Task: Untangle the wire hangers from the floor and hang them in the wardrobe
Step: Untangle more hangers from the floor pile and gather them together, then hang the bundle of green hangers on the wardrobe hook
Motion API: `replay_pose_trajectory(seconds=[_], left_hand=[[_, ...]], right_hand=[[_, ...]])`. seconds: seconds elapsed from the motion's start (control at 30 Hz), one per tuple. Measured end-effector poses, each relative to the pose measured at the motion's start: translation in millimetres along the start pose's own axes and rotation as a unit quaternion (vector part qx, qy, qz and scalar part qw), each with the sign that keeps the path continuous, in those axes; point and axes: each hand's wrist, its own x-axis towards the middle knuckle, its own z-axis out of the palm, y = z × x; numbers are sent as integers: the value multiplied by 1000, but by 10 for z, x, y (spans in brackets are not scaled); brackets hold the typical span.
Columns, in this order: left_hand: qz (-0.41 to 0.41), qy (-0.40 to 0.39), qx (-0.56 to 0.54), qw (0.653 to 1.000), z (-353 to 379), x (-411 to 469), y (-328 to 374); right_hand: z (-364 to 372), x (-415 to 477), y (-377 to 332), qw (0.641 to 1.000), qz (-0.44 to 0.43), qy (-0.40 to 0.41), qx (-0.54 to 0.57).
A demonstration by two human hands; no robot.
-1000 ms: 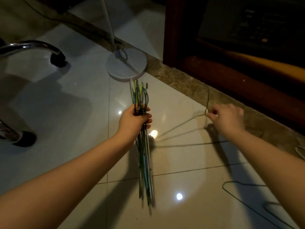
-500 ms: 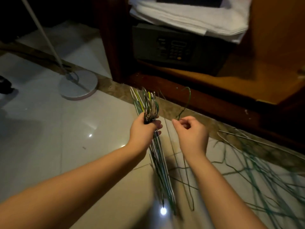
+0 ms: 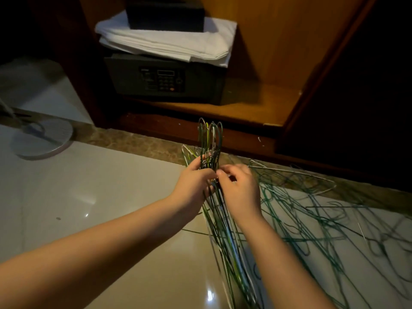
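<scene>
My left hand (image 3: 193,182) grips a bundle of several wire hangers (image 3: 210,139) by their necks, hooks pointing up toward the wardrobe. The bundle's green, yellow and white wires trail down over the tile floor between my forearms. My right hand (image 3: 239,188) is against the bundle from the right, its fingertips pinching at the necks just beside my left thumb. A tangled heap of green and white wire hangers (image 3: 316,217) lies on the floor to the right. The open wooden wardrobe (image 3: 256,101) stands right in front.
Inside the wardrobe sits a dark safe (image 3: 163,80) with folded white towels (image 3: 169,42) and a black box (image 3: 165,13) on top. A round white lamp base (image 3: 42,139) stands on the floor at left. A brown stone threshold (image 3: 138,141) runs before the wardrobe.
My right hand brought a single green hanger from the right into the bundle and now touches my left hand. The view swung right and up toward the wardrobe and the floor heap.
</scene>
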Motion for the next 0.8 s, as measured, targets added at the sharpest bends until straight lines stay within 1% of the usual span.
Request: replay_pose_trajectory(seconds=[0.07,0.13,0.2,0.23,0.3,0.4,0.43,0.5,0.53,0.6,0.7,0.8], left_hand=[[-15,-4,-27,1000,43,76,-21],[-31,9,-50,998,53,176,-57],[-50,39,-65,996,63,277,-98],[-57,60,-65,994,70,328,-113],[-67,91,-70,991,82,444,-120],[-94,79,-127,984,84,627,-21],[-106,66,-145,982,90,675,33],[-129,46,-161,977,134,739,177],[-136,38,-167,976,183,735,270],[-139,28,-173,975,289,710,512],[-123,8,-176,977,434,609,1024],[-99,-32,-145,984,615,337,1702]], right_hand=[[-49,38,63,999,7,-37,7],[-64,48,131,995,18,-100,17],[-32,54,187,985,29,-169,3],[-18,68,202,981,39,-191,-3],[-2,142,215,976,68,-204,-14],[-65,320,167,968,84,-235,-22],[-102,398,137,963,85,-251,-49],[-190,550,39,944,79,-275,-162],[-234,615,-25,935,76,-266,-220],[-352,714,-235,929,72,-207,-297],[-638,798,-700,940,25,-110,-322],[-1050,853,-1314,941,-29,-66,-331]])
